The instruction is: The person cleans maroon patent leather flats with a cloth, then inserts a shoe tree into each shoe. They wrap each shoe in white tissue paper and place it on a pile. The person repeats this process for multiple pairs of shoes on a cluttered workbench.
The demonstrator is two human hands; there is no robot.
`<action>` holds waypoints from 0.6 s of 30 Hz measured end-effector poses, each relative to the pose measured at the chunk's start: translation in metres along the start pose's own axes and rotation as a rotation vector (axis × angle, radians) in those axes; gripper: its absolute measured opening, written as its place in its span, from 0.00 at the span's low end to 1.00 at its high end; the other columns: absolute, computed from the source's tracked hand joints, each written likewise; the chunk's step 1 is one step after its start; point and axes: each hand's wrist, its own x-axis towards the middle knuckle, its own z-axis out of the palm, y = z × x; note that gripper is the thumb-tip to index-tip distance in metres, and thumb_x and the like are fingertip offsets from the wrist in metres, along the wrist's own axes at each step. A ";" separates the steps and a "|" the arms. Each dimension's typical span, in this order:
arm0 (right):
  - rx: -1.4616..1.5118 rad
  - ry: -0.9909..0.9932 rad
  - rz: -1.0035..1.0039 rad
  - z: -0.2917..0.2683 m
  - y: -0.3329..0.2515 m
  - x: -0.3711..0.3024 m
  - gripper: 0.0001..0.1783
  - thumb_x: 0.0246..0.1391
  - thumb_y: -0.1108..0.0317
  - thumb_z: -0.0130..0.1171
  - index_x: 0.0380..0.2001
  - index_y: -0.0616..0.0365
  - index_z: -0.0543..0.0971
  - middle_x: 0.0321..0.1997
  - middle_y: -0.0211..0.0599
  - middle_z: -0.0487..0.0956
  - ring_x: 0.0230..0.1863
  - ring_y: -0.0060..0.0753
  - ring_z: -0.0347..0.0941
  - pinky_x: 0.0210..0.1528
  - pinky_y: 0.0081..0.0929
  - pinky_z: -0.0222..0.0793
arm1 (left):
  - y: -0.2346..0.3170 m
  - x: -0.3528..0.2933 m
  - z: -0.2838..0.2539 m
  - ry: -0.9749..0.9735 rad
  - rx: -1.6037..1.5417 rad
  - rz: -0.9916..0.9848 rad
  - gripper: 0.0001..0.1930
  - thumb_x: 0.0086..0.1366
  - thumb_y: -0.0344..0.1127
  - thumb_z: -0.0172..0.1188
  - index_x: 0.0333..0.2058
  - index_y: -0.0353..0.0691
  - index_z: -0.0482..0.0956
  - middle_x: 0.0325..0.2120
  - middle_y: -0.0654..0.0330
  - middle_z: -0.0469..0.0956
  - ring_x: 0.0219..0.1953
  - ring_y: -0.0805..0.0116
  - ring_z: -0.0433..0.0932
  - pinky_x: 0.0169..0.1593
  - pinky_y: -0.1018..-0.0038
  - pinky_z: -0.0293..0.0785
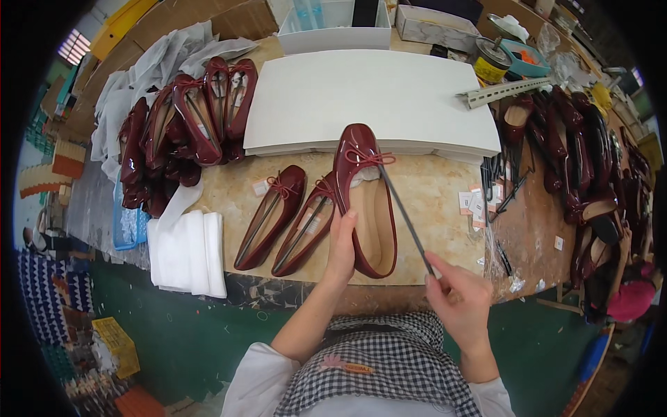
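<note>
My left hand (340, 243) is closed on a glossy dark-red ballet flat (356, 144), holding it by its left side with the toe pointing away. The shoe has a thin bow at the front and a beige insole, with something white in the toe. In my right hand (460, 295), thumb and fingers pinch the near end of a thin dark rod (406, 214). Its far end reaches the shoe's opening beside the bow; whether it enters the toe is hard to tell. Left of my left hand, two similar flats, one farther left (292, 184) and one nearer (286, 263), lie with rods inside.
A white paper stack (361, 97) lies behind the held shoe. Dark-red shoes are heaped at left (191, 115) and right (587, 153). White folded sheeting (186, 254) sits front left. Paper tags (472, 201) and loose rods (513, 194) lie right. A person in pink (631, 299) is far right.
</note>
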 end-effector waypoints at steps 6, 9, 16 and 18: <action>-0.053 -0.060 -0.010 0.010 -0.002 0.003 0.20 0.43 0.76 0.62 0.44 0.59 0.79 0.16 0.36 0.73 0.15 0.29 0.70 0.20 0.23 0.65 | -0.010 0.000 0.001 0.047 0.106 0.103 0.26 0.68 0.51 0.39 0.52 0.35 0.66 0.46 0.55 0.73 0.47 0.68 0.73 0.50 0.72 0.69; 0.016 -0.130 0.096 0.016 -0.004 0.015 0.20 0.47 0.73 0.61 0.46 0.61 0.77 0.14 0.37 0.71 0.14 0.28 0.67 0.19 0.24 0.64 | -0.005 -0.007 0.007 0.016 0.181 0.161 0.25 0.68 0.50 0.38 0.53 0.36 0.65 0.46 0.56 0.73 0.47 0.69 0.72 0.51 0.72 0.68; 0.340 -0.236 0.314 0.025 0.002 0.023 0.16 0.56 0.74 0.53 0.49 0.64 0.75 0.13 0.24 0.59 0.15 0.10 0.51 0.16 0.16 0.45 | 0.011 -0.018 0.017 -0.091 0.157 0.175 0.30 0.67 0.46 0.42 0.61 0.33 0.54 0.55 0.51 0.64 0.57 0.65 0.64 0.59 0.72 0.58; 0.241 -0.175 0.244 0.024 -0.002 0.023 0.16 0.54 0.73 0.55 0.46 0.65 0.76 0.12 0.33 0.63 0.13 0.19 0.57 0.17 0.21 0.53 | 0.014 -0.023 0.019 -0.116 0.222 0.209 0.31 0.66 0.49 0.42 0.61 0.33 0.54 0.55 0.51 0.64 0.56 0.64 0.65 0.58 0.72 0.60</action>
